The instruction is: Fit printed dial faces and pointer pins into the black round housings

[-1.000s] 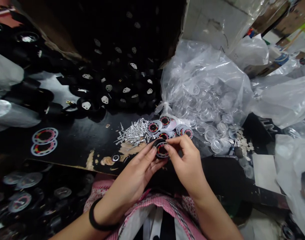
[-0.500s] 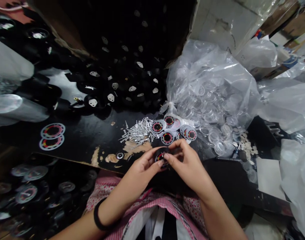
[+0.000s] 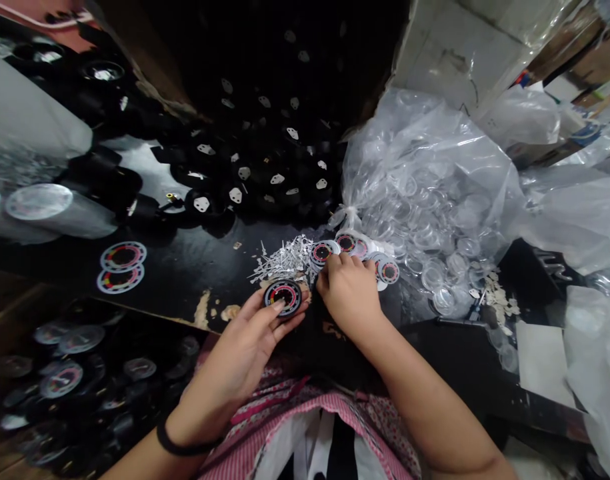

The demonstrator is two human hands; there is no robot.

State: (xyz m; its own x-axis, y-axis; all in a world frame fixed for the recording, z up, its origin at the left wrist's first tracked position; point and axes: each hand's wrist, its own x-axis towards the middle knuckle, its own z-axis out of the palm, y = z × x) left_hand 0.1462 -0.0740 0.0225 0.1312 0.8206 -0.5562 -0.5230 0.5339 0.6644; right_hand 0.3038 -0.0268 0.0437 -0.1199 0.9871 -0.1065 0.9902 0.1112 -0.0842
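Observation:
My left hand [image 3: 245, 343] holds a round black gauge [image 3: 283, 297] with a red and white dial, thumb pressed on its face. My right hand [image 3: 349, 291] reaches past it onto the black worktop [image 3: 185, 267], fingers curled down among loose printed dial discs [image 3: 355, 252] and beside a heap of small white pointer needles [image 3: 285, 259]. Whether those fingers pinch anything is hidden. A black band circles my left wrist.
A clear plastic bag of transparent round lenses [image 3: 429, 193] sits right of the discs. Black gauge housings [image 3: 255, 167] pile up behind. Two dial discs [image 3: 121, 265] lie at left; finished gauges [image 3: 59, 373] fill a box at lower left. More plastic bags [image 3: 575, 213] at right.
My right hand let go of the gauge and moved forward onto the dial discs. My left hand kept the gauge and shifted it slightly left, its face now fully visible.

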